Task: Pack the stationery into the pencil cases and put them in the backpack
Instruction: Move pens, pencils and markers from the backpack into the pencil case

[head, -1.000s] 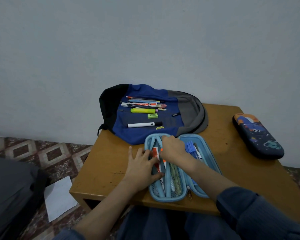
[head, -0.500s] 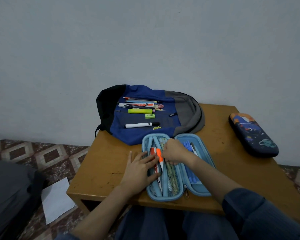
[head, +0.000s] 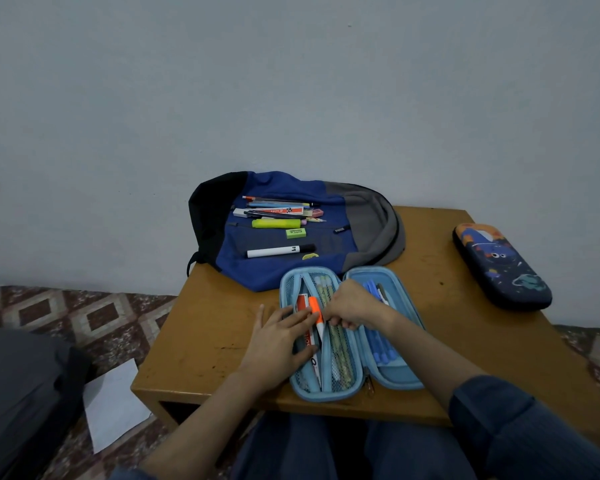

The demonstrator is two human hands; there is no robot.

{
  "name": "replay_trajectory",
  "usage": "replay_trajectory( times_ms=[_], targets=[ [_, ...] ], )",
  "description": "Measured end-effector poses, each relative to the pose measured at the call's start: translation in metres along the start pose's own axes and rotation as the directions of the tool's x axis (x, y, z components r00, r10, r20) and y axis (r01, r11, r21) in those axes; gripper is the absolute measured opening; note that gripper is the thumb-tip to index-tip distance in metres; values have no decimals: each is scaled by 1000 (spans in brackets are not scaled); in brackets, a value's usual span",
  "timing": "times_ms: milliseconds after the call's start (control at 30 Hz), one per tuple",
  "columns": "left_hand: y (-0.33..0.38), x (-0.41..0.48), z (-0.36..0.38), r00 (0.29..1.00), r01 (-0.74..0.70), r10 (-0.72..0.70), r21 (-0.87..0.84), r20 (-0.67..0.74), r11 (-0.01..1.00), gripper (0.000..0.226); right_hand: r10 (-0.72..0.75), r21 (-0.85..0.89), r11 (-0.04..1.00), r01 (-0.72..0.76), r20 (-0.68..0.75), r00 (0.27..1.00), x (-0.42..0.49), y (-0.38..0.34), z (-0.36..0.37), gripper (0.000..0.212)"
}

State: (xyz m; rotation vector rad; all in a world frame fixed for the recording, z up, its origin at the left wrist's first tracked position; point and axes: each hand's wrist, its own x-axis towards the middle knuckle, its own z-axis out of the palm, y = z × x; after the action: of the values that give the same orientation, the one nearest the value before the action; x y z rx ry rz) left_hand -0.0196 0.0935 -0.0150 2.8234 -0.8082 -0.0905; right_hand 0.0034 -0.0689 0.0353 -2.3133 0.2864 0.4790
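Note:
A light-blue pencil case lies open on the wooden table in front of me. Its left half holds pencils and an orange-capped marker; its right half holds blue pens. My left hand lies flat, fingers straight, pressing the contents of the left half. My right hand has curled fingers pinching the marker at its middle. Behind the case a blue, grey and black backpack lies flat with several loose items on it, among them a yellow highlighter and a white marker.
A closed dark-blue pencil case with a cartoon print lies at the table's right side. A white sheet of paper and a dark bag lie on the patterned floor to the left. A plain wall stands behind the table.
My right hand has drawn back toward me over the open case, uncovering the orange-capped marker. My left hand stays pressed on the left half.

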Motion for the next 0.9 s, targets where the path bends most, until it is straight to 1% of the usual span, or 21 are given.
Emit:
replay_trajectory(
  times_ms=[100,300,333,400,500,567,667,733,800,900],
  targets=[
    [1,1,0,1000,11,-11,10,11,1000,58,-38,-12,999,38,-51,998,-1,2,1,31],
    [5,2,0,1000,7,-7,-28,17,1000,57,-119,66,990,125,-88,989,-2,4,1,38],
    [6,4,1,1000,4,-3,-38,9,999,58,-123,75,989,130,-88,988,-3,6,2,37],
    [7,6,0,1000,3,-3,-36,2,999,57,-134,103,985,142,-77,988,-4,8,2,25],
    [7,8,0,1000,4,-3,-17,24,1000,58,-206,126,968,217,-92,974,-6,13,0,10],
    [4,9,0,999,7,-5,-50,38,999,59,-276,59,956,286,-138,951,-6,16,1,12],
    [2,8,-1,999,19,-16,-79,42,997,59,-319,-74,947,312,-149,936,-6,20,7,30],
    [3,6,-3,999,18,-17,-18,30,1000,59,-353,-208,924,322,-136,926,-7,20,11,34],
    [4,5,-5,1000,4,-6,56,25,998,56,-384,-324,888,326,-130,914,-8,18,13,34],
    [5,4,-11,999,-26,20,153,39,988,56,-415,-443,836,323,-127,901,-9,14,14,35]
  ],
)
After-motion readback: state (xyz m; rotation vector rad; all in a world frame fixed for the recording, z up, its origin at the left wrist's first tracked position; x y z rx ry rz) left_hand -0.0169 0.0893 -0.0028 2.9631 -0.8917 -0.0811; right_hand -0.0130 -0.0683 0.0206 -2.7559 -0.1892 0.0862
